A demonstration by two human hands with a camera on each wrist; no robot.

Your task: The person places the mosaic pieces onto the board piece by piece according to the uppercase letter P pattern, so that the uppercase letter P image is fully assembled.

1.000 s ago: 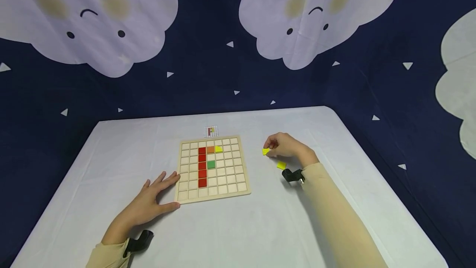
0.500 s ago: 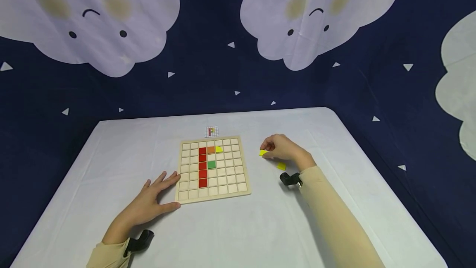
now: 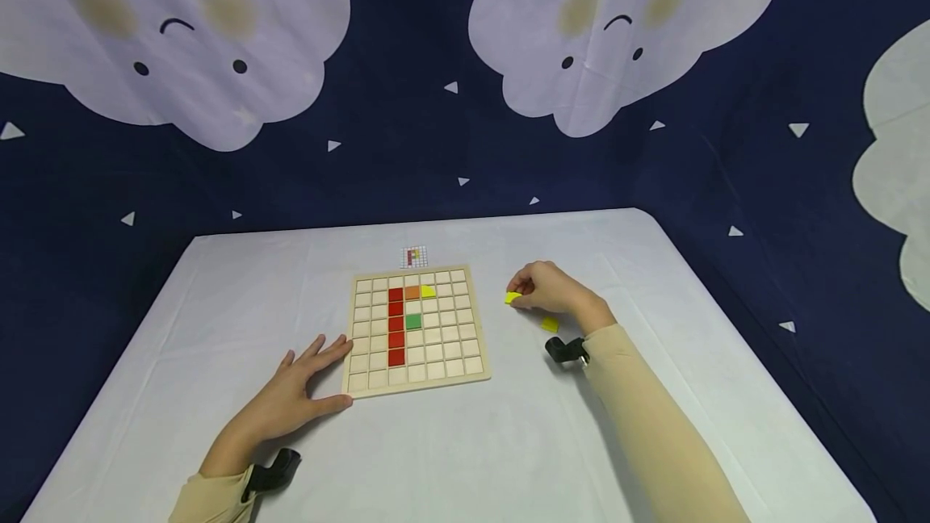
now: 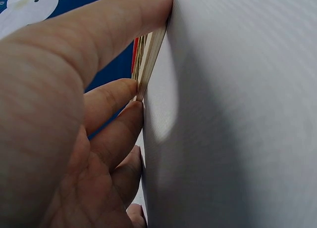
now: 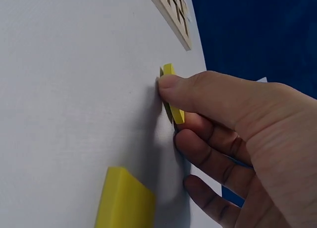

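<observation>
A wooden grid board (image 3: 417, 388) lies on the table. A column of red tiles (image 3: 395, 323) fills part of it, with an orange tile (image 3: 412, 292), a yellow piece (image 3: 428, 291) with a cut corner, and a green tile (image 3: 413, 321). My left hand (image 3: 291, 394) rests against the board's left edge, fingers stretched and thumb at the near corner. To the right of the board, my right hand (image 3: 552, 289) pinches a yellow tile (image 5: 179, 115) between thumb and fingers, close to the tabletop. Another yellow tile (image 3: 550, 324) lies just below that hand.
Behind the board lies a small card (image 3: 413, 257) printed with a coloured grid pattern. A white cloth covers the table (image 3: 436, 458). Dark blue fabric (image 3: 407, 176) with clouds hangs behind it.
My right hand has shifted slightly left toward the board, carrying the pinched yellow tile, and is nearly still since half a second ago. The left hand stays at the board's edge.
</observation>
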